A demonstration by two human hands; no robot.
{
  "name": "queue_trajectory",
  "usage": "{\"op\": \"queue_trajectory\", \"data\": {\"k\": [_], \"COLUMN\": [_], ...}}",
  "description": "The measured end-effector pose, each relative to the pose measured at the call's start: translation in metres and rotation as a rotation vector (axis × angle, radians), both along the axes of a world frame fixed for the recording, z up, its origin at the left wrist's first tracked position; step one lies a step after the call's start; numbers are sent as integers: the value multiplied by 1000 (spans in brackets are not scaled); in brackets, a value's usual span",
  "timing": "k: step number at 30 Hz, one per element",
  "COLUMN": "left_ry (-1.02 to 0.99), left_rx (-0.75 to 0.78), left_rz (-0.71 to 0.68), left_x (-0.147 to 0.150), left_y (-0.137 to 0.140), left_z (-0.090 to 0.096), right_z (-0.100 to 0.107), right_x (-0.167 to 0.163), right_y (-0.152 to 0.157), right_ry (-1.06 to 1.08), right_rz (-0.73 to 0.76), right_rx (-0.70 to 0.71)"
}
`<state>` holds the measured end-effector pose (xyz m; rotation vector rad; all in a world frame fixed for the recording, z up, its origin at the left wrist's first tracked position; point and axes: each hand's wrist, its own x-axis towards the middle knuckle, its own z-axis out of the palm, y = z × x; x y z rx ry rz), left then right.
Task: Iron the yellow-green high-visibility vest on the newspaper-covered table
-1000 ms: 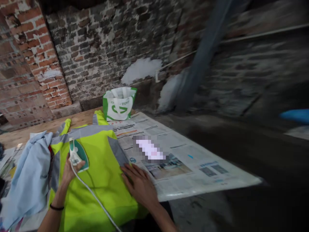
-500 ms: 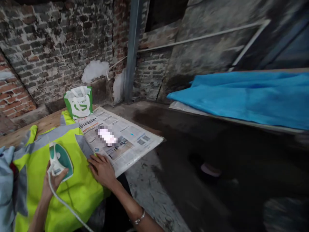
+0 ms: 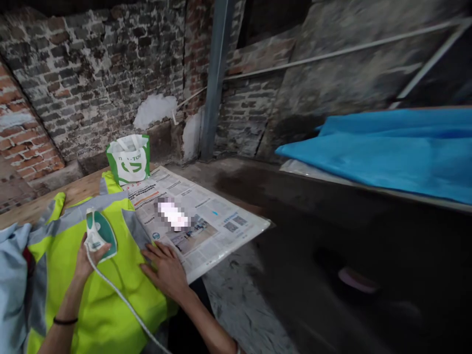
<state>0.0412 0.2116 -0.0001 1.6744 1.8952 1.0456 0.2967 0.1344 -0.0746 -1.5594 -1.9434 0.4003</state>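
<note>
A yellow-green hi-vis garment (image 3: 110, 290) with grey reflective bands is spread over the table at lower left. My left hand (image 3: 88, 255) is closed around the handle of a white and green clothes iron (image 3: 106, 236), which rests on the garment just below the upper grey band. From the iron's rear a pale cord (image 3: 121, 295) runs down past the bottom edge of the view. My right hand (image 3: 165, 268) lies on the garment's right edge with its fingers stretched out, holding nothing. Its fingertips reach a grey band.
A newspaper (image 3: 206, 211) covers the table's right part, with a pixelated bright object (image 3: 173, 215) on it. A green and white bag (image 3: 129, 160) stands behind. Light blue cloth (image 3: 13, 285) lies at far left. Blue sheeting (image 3: 387, 152) covers a surface at right, before brick walls.
The view has swung left, so the scene sits farther right. My left hand has slid the iron slightly forward on the garment. My right hand stays at the garment's edge.
</note>
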Motion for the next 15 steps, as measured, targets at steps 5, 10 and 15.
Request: {"op": "queue_trajectory", "data": {"k": [5,10,15], "left_ry": [82,120,90], "left_rx": [9,1,-41], "left_rz": [98,195,216], "left_x": [-62,-90,-91], "left_y": [-32,-65,-108], "left_z": [-2,10,0], "right_z": [-4,-16,-31], "right_x": [0,0,2], "right_y": [0,2,5], "right_ry": [-10,-40,-43], "right_rz": [-3,10,4], "right_rx": [21,77,120]}}
